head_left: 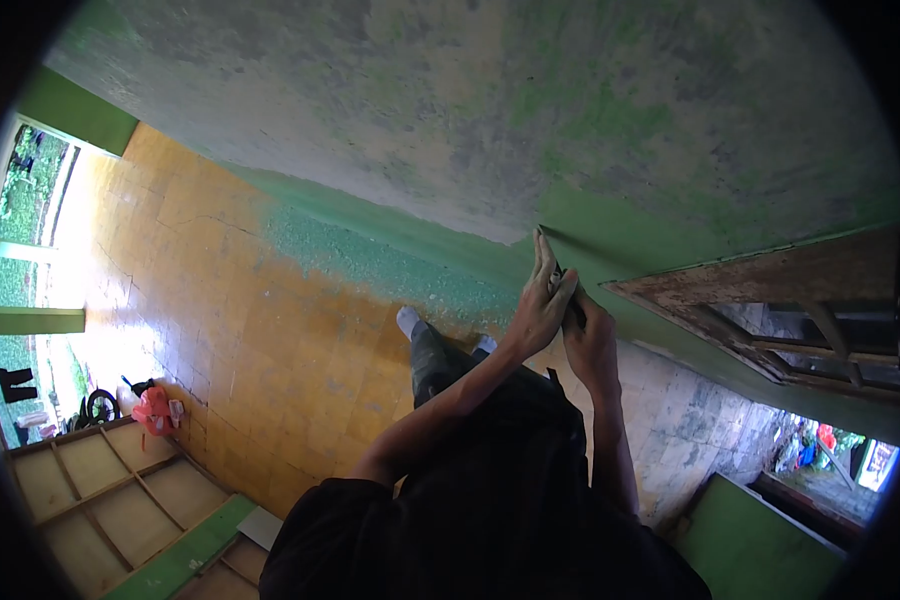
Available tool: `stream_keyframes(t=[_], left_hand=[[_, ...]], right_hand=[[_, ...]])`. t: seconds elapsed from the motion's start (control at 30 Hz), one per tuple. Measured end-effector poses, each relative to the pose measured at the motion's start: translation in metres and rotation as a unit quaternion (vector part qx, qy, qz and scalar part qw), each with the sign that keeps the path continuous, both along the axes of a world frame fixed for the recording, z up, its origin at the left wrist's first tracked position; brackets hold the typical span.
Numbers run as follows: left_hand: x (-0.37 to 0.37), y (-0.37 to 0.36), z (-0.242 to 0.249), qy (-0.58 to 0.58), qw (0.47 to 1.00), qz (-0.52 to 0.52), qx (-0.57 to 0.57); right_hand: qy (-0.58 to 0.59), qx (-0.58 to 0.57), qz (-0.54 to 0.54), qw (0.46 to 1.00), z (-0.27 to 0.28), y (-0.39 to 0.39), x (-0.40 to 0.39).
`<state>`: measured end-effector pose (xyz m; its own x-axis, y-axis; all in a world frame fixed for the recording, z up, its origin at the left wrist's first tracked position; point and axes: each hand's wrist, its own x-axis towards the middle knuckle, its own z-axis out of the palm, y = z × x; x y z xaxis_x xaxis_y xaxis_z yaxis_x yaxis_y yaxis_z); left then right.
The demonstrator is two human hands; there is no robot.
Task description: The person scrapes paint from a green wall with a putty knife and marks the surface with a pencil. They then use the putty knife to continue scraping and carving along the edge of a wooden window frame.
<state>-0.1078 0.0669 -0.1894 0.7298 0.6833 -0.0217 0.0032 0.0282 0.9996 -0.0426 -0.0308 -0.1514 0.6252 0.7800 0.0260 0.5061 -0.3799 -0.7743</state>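
Observation:
Both hands meet in front of a wall [450, 120] whose green paint is partly stripped to grey. My left hand [538, 312] has its fingers stretched together towards the wall, pressed along a slim tool that looks like a scraper. My right hand [592, 340] is closed around the tool's dark handle, close beside the left. Most of the tool is hidden by the hands, and its tip meets the wall near the edge between bare grey and remaining green paint [595, 235].
Pale green paint chips [370, 255] cover the yellow tiled floor [260, 340] along the wall. An open wooden window frame [770, 300] juts out at right. Wooden panels [110, 490] lie at lower left, near a red plastic bag [153, 410]. A green board [760, 535] stands at lower right.

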Motion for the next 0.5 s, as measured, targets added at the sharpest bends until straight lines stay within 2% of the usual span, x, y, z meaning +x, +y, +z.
stream_keyframes(t=[0.1,0.3,0.4,0.5], left_hand=[[0.001,0.003,-0.003,-0.001,1.0,0.006,-0.004],[0.002,0.005,0.003,-0.004,1.0,0.02,-0.004],[0.004,0.007,-0.005,-0.007,1.0,0.03,-0.001],[0.002,0.017,-0.015,-0.015,0.995,0.035,-0.087]], right_hand=[[0.028,-0.037,0.002,0.999,0.017,0.006,0.0],[0.058,0.021,-0.012,0.998,0.011,0.006,-0.003],[0.097,0.008,-0.007,0.995,0.015,0.012,0.003],[0.02,-0.013,0.056,0.998,0.0,0.022,0.003]])
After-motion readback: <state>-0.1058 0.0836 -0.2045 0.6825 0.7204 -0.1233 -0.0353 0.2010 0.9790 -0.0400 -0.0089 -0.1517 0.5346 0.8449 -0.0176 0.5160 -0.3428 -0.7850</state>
